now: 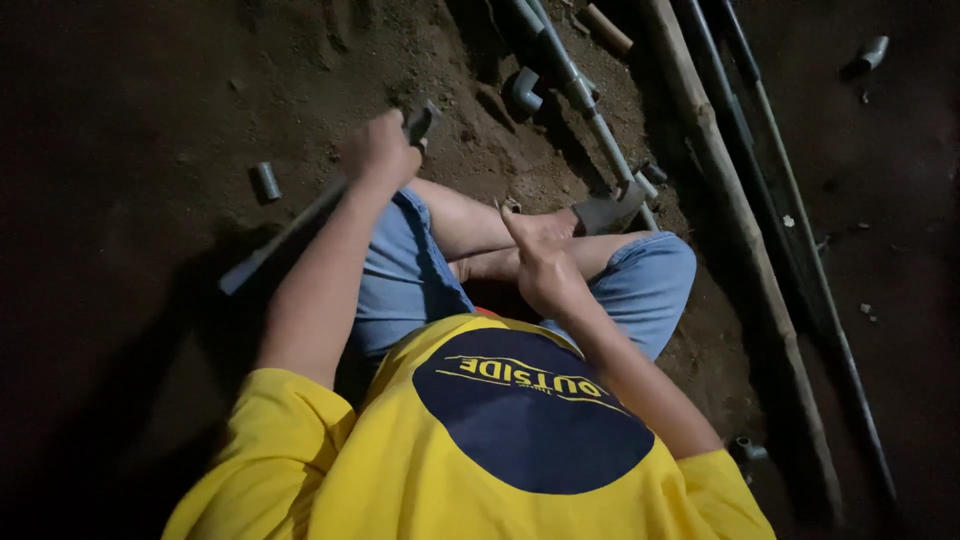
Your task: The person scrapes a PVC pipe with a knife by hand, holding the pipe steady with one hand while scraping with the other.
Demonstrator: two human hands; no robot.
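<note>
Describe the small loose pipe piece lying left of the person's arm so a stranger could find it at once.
Start at the left hand, which grips a long grey pipe slanting over the dirt floor. Further left, alone on bare soil, lies a short grey pipe stub. Unlike the curved elbow fitting near the pipes at top, it is straight and sits apart.

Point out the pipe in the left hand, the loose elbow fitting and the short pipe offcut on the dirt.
Grey pipe (285,232), head view, mid-length.
Elbow fitting (525,90), head view, outer bend.
Pipe offcut (266,181), head view, side wall.
</note>
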